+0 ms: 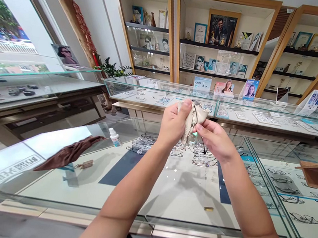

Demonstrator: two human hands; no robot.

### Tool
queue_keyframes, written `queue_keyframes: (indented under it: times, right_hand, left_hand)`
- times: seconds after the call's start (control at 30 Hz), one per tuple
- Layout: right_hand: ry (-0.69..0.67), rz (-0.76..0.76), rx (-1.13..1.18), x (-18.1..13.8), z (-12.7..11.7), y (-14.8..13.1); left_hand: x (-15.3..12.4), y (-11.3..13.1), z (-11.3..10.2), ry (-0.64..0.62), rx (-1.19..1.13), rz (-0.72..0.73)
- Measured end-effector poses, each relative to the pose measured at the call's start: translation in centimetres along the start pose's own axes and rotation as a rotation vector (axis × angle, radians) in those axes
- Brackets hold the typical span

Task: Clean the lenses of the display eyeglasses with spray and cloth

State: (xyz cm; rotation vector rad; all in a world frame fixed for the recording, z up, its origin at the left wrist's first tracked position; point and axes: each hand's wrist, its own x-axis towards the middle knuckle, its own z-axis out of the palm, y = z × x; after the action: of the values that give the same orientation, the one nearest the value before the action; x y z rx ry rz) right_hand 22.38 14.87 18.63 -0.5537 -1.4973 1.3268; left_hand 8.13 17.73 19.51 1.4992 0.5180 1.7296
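Observation:
Above the glass counter, my left hand [173,121] is closed around a cream cleaning cloth [186,132] with a scalloped edge, thumb pressed on top. The cloth is folded over a pair of eyeglasses [204,148]. Most of the frame is covered; a thin dark temple sticks out below. My right hand [216,138] pinches the eyeglasses at the cloth's right edge, with thumb and index finger together. Exactly which part of the frame it grips is hidden.
On the glass counter [177,202] lie a brown cloth [70,152] and a white bottle [114,137], left of my arms. Rows of eyeglasses [141,144] show under the glass. A wooden tray [316,174] stands right. More display cases and shelves [218,47] stand behind.

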Motion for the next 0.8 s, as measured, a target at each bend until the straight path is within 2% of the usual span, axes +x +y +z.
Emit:
queue_keyframes:
  times: [0.17, 0.3, 0.47, 0.57, 0.67, 0.8]
  right_hand:
    - [0.039, 0.006, 0.066, 0.0, -1.2, -1.3]
    - [0.074, 0.001, 0.069, 0.1, -2.4, -1.7]
    - [0.161, -0.027, 0.011, 0.3, -3.5, -1.6]
    - [0.227, -0.103, -0.040, 0.2, -3.6, -1.7]
    - [0.313, -0.248, -0.248, -0.2, -2.9, -2.0]
    - [0.393, -0.421, -0.763, -1.1, -0.6, -1.7]
  left_hand:
    - [0.8, -0.8, -0.4, -0.007, -0.194, -0.187]
    - [1.4, -0.8, -1.2, -0.026, -0.343, -0.251]
    - [1.8, -0.2, -2.0, -0.052, -0.365, -0.301]
    - [1.9, -0.2, -2.2, -0.031, -0.389, -0.312]
    - [1.9, -0.2, -2.0, -0.035, -0.395, -0.295]
    - [1.1, 0.1, -1.0, -0.038, -0.379, -0.257]
